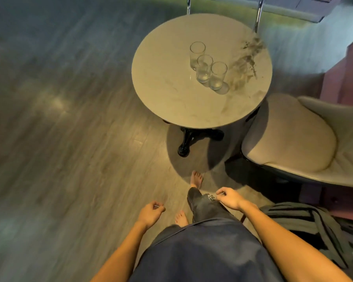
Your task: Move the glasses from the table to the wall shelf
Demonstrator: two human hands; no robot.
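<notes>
My right hand (229, 198) and left hand (151, 213) hang loosely curled and empty, near my body. All three glasses (204, 68) stand clustered on the round table (163, 94) ahead, far from both hands. Nothing is moved yet, I judge; no wall shelf is in view.

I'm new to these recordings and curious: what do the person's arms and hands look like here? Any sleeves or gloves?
Both forearms are bare, no sleeves in view. The left hand and right hand wear no gloves, and no watch or bracelet shows at the wrists.
</notes>
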